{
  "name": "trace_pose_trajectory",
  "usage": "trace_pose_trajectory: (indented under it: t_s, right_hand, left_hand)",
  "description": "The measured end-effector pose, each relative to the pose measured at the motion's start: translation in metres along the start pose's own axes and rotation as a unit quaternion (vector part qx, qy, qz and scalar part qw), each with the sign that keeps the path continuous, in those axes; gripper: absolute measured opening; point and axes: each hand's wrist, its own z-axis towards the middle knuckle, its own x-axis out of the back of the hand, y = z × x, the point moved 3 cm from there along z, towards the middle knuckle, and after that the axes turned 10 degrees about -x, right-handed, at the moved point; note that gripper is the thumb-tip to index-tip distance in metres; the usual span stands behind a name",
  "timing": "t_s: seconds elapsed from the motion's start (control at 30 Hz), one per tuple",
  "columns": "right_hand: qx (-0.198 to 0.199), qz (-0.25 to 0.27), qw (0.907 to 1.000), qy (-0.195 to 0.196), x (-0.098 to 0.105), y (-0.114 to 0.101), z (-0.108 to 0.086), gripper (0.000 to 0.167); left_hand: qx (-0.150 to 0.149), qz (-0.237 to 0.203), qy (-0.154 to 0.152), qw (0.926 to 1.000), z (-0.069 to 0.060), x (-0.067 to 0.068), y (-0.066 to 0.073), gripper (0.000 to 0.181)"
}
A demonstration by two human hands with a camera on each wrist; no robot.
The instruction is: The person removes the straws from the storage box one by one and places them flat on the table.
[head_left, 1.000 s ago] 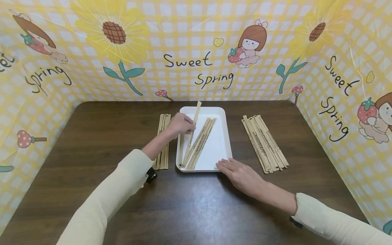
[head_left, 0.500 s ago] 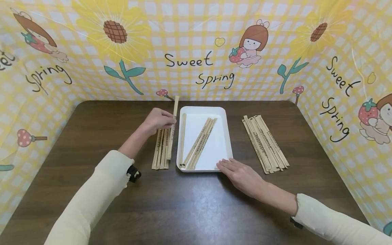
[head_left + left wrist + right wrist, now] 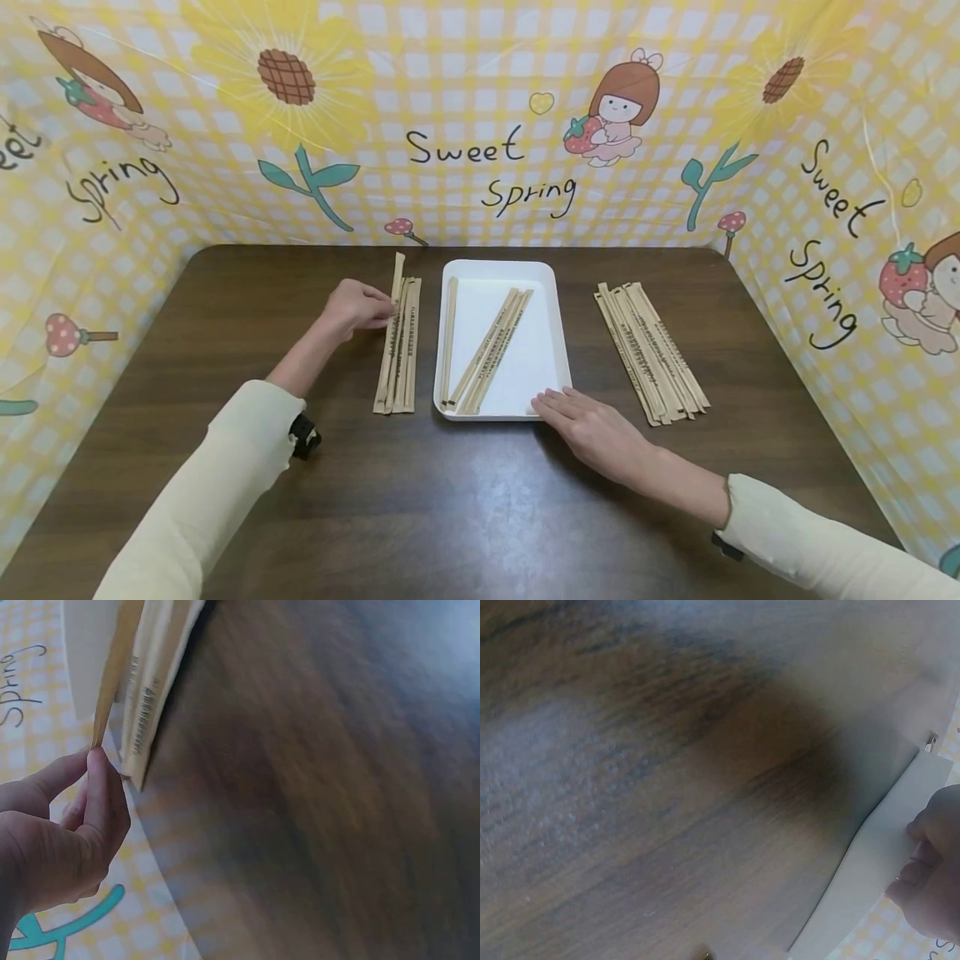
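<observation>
My left hand (image 3: 358, 307) pinches one paper-wrapped pair of chopsticks (image 3: 398, 267) between thumb and fingers. It is over the left side of the left pile of wrapped chopsticks (image 3: 408, 367), its far end sticking out past the others. In the left wrist view, the thumb and a fingertip meet on the wrapper's end (image 3: 109, 705). A white tray (image 3: 543, 333) stands to the right, with one wrapped pair (image 3: 449, 342) along its left wall and several lying slanted (image 3: 491, 350). The right hand (image 3: 592, 429) rests with straight fingers on the tray's front right corner.
Another pile of wrapped chopsticks (image 3: 651, 354) lies slanted on the brown table (image 3: 480, 508), right of the tray. Patterned yellow checked cloth (image 3: 457, 100) rises behind the table and along both sides.
My left hand has moved left from over the tray to the left pile, carrying a wrapped pair of chopsticks. The right hand and the tray have stayed in place.
</observation>
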Motion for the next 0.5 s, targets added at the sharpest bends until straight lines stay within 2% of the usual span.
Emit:
trace_pose_trajectory:
  t_s: [0.27, 0.5]
  right_hand:
    - [0.001, -0.003, 1.0, 0.0, 0.0, 0.0, 0.0, 0.048]
    - [0.0, -0.001, 1.0, 0.005, -0.001, 0.001, -0.001, 0.047]
  left_hand:
    - [0.025, -0.014, -0.005, 0.9996, 0.001, 0.001, -0.014, 0.031]
    - [0.014, 0.001, -0.014, 0.9998, 0.002, 0.0, -0.019, 0.031]
